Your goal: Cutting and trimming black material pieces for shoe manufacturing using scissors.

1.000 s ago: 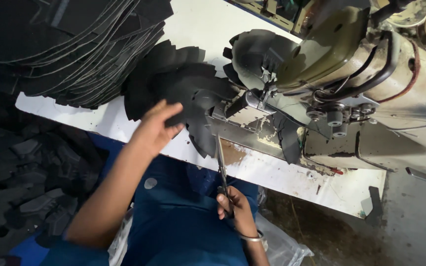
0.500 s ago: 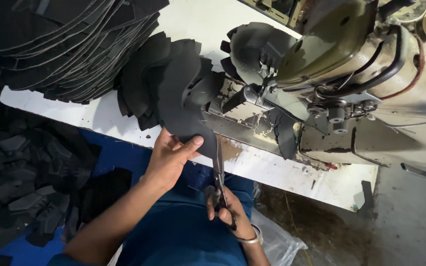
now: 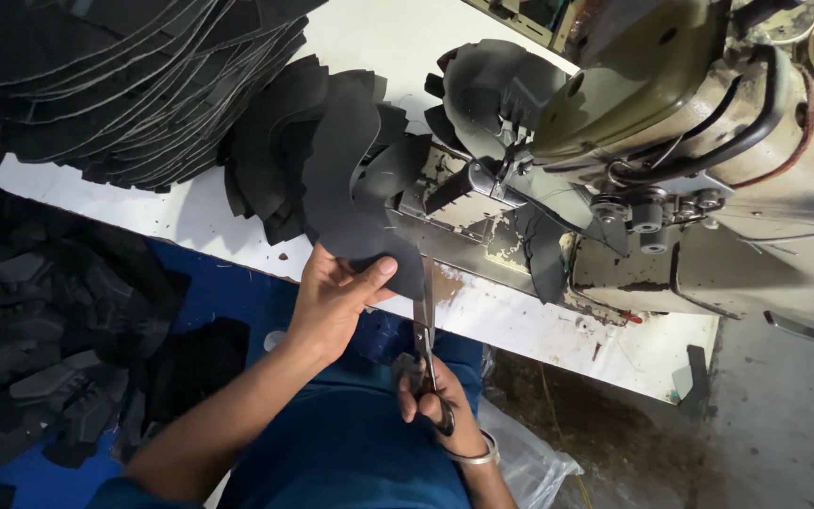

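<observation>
Black cut pieces, scissors and a sewing machine at a white worktop [image 3: 190, 221].

Black pieces [image 3: 105, 85] lie stacked up and to the left of both hands; the left hand [image 3: 332, 297] is clamped, thumb on top, on the lower edge of a dark piece [image 3: 355, 188] reaching up and away from it. Just right of it, the right hand [image 3: 440, 405] grips closed-looking scissors [image 3: 424, 335], blades pointing up at that edge. Beyond, to the right, stands the sewing machine [image 3: 708, 160].

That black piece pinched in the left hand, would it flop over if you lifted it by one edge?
Probably only a little: the black piece stands up from the left hand with just a curl. It looks thin and light, held by fingertips. The scissors sit at its edge.
</observation>
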